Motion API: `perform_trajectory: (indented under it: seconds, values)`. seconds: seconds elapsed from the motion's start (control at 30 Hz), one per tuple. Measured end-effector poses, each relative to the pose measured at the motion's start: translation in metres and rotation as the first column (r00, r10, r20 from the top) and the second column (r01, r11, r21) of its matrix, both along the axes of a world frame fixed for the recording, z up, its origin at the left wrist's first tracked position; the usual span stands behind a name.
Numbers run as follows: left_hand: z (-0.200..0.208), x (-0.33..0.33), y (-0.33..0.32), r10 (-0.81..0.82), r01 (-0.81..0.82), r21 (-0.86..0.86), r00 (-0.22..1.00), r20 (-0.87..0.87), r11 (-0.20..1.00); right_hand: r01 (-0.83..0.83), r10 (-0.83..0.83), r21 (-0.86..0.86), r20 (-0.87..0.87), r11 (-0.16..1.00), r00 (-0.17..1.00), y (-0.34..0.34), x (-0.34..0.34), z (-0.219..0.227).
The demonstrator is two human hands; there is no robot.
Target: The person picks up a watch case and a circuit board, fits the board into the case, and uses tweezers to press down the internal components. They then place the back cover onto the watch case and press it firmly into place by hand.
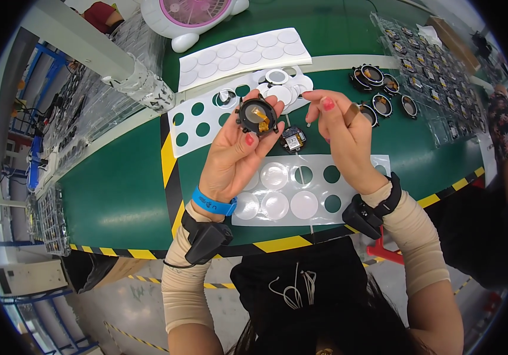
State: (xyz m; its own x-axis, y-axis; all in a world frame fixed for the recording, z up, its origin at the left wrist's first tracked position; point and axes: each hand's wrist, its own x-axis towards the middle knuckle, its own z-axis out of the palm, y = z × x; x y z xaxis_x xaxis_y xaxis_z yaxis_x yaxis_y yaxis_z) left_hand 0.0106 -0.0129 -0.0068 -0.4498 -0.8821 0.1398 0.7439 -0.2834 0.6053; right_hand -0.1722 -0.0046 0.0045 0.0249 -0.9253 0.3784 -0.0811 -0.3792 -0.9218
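My left hand [230,155] is closed around a round black watch case [257,116], gripped at its rim and tilted up. An orange ribbon cable shows inside its ring. To the right, my right hand [348,133] is raised with its fingers curled and the index finger bent toward the case, not touching it. Whatever its fingers may hold is hidden. Between the hands, a round watch module [293,139] with a white label lies on the green table. Below the hands is a sheet of round clear stickers [274,206], with several circles peeled out.
Behind my hands lie a white sheet with punched holes [193,125], loose white discs [277,94] and a sheet of round stickers [245,54]. Several black watch cases [382,105] sit right, beside clear trays of parts [434,77]. A white-and-pink fan [192,15] stands at the back.
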Motion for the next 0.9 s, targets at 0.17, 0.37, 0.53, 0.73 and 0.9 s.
perform_trajectory:
  seconds: [0.17, 0.37, 0.53, 0.73, 0.9]
  values:
    - [-0.001, 0.000, -0.002, 0.028, -0.029, 0.001, 0.998, 0.064, 1.000, -0.007, 0.007, -0.008, 0.097, 1.000, 0.995, -0.001, -0.003, -0.001]
    - [0.000, -0.008, 0.002, 0.148, -0.120, -0.150, 0.970, 0.193, 0.981, -0.113, 0.106, 0.116, 0.065, 0.987, 0.992, -0.009, -0.002, -0.006]
    - [0.000, -0.011, 0.005, 0.358, -0.162, -0.427, 0.829, 0.430, 0.889, -0.550, 0.386, 0.359, 0.436, 0.754, 0.813, -0.002, -0.004, 0.005]
    - [-0.004, -0.021, 0.008, 0.493, -0.165, -0.557, 0.703, 0.513, 0.814, -0.486, 0.360, 0.348, 0.368, 0.802, 0.857, -0.001, 0.001, 0.001]
    - [-0.003, -0.013, 0.006, 0.747, -0.042, -0.805, 0.405, 0.528, 0.592, -0.213, 0.210, 0.219, 0.037, 0.952, 0.977, -0.002, 0.001, -0.004]
